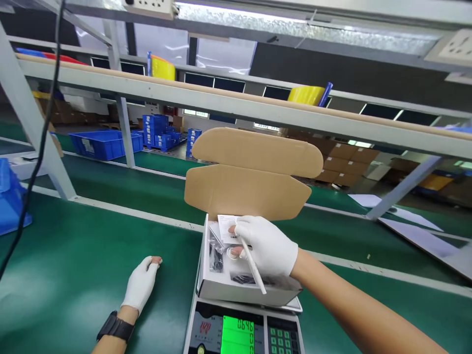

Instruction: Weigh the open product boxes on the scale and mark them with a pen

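An open box (250, 292), white outside with a brown cardboard lid (247, 191) standing up behind it, sits on a digital scale (210, 327) with a lit green display. My right hand (267, 246), in a white glove with bare fingertips, is over the box and holds a thin white pen-like stick (254, 268). Its fingertips are at a white printed leaflet (225, 228) inside. Beside that, a clear plastic bag with a black item (216, 258) lies in the left compartment. My left hand (141, 282), also gloved, rests on the green table left of the scale, holding nothing visible.
A metal shelf beam (236, 105) crosses above the table (92, 246). A black cable (40, 147) hangs at the left near a blue bin (11, 196). Farther back are a blue crate (101, 145) and stacked cartons (346, 162). White sheets (416, 236) lie at right.
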`<state>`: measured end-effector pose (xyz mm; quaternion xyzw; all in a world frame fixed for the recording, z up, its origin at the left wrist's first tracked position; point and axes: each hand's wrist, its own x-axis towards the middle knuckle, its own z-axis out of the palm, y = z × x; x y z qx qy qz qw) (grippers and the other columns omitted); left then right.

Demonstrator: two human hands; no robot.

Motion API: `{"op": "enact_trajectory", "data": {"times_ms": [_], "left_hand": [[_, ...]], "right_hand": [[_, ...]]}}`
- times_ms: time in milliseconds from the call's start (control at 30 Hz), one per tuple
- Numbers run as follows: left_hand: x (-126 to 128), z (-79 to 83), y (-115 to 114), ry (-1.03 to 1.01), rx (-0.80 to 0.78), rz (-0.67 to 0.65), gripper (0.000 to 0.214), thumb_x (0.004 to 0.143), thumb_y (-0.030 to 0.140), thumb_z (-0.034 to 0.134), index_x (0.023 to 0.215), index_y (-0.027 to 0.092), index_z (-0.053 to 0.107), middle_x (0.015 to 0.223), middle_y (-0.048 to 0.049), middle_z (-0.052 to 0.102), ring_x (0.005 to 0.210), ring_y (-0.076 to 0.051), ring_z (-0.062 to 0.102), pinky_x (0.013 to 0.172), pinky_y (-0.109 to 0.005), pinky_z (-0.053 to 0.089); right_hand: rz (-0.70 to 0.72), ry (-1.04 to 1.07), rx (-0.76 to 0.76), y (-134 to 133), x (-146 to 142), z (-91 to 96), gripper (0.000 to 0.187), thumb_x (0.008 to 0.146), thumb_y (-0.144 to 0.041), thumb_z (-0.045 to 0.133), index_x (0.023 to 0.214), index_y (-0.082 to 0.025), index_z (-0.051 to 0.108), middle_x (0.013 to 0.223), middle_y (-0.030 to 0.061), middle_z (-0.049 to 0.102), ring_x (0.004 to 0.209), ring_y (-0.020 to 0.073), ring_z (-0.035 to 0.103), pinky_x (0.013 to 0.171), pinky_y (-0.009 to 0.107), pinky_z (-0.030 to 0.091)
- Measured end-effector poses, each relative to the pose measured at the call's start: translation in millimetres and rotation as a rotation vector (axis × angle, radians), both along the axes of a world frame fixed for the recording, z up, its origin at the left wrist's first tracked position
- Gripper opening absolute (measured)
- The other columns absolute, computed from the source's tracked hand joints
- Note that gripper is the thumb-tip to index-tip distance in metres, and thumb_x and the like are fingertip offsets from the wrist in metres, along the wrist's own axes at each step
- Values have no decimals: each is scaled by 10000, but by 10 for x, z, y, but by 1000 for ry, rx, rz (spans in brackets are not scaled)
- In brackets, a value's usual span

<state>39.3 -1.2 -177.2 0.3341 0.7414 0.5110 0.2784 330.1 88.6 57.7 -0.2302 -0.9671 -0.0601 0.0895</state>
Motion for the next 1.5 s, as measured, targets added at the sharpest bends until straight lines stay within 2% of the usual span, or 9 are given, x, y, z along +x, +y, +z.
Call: {"op": "enact_trajectory", "data": {"times_ms": [167, 267, 433, 567, 667, 800, 933, 1200, 1500], "left_hand": [[-15, -9, -27, -94, 14, -31, 349, 726, 483, 484, 826, 195, 653, 891, -72, 693, 890, -259, 635, 804, -352, 495], [-17, 117, 50, -222, 25, -60, 374, 737, 488, 483, 865, 174, 644, 953, -88, 685, 886, -243, 639, 813, -342, 496], [125, 729, 407, -315, 214, -192, 471, 779, 526, 489, 1030, 139, 581, 1114, -126, 626, 1006, -223, 596, 913, -331, 445], [441, 1221, 796, -396, 383, -300, 582, 773, 536, 548, 1175, 124, 467, 1195, -158, 569, 1043, -218, 575, 912, -332, 436], [663, 1399, 1031, -405, 434, -355, 585, 805, 569, 496, 1182, 123, 472, 1177, -171, 583, 1011, -222, 592, 861, -322, 459], [777, 1426, 1214, -279, 411, -378, 589, 849, 617, 351, 1059, 121, 589, 1078, -167, 645, 1014, -240, 598, 808, -296, 473], [764, 1356, 1300, -187, 345, -322, 627, 837, 649, 338, 955, 110, 635, 970, -179, 677, 932, -249, 625, 760, -303, 480], [774, 1305, 1334, -222, 378, -231, 636, 766, 706, 414, 781, 119, 659, 694, -145, 679, 756, -246, 645, 679, -304, 468], [778, 1361, 1284, -270, 386, -206, 598, 741, 705, 450, 678, 145, 651, 639, -122, 666, 681, -236, 638, 631, -298, 462]], "right_hand": [[-39, -2, -64, -68, -21, -70, 106, 820, -281, 561, 873, -204, 610, 840, 22, 601, 830, 202, 526, 683, 296, 356], [-90, 52, -122, -37, -31, -33, 169, 838, -313, 532, 943, -213, 618, 835, 31, 612, 797, 203, 554, 676, 299, 403], [-46, 246, -31, 169, -325, 120, 348, 926, -337, 360, 1166, -186, 561, 862, 61, 621, 799, 190, 571, 723, 312, 443], [83, 157, 54, 345, -670, 96, 309, 929, -338, 358, 938, -194, 630, 837, 38, 637, 770, 169, 563, 702, 287, 415], [50, 184, 102, 398, -774, -66, 262, 905, -309, 396, 823, -190, 614, 770, 30, 629, 687, 160, 546, 634, 275, 384], [-53, 314, 142, 411, -727, -336, 172, 844, -244, 449, 713, -184, 542, 712, 30, 602, 618, 151, 529, 602, 264, 371], [-68, 330, 227, 461, -697, -479, 209, 857, -245, 429, 664, -187, 487, 651, 20, 564, 585, 148, 501, 588, 259, 348], [-43, 283, 247, 528, -715, -506, 277, 912, -260, 383, 661, -185, 472, 636, 1, 539, 582, 129, 473, 564, 250, 291], [-29, 313, 233, 534, -709, -520, 279, 919, -269, 391, 672, -185, 488, 644, 0, 539, 607, 128, 481, 588, 247, 310]]}}
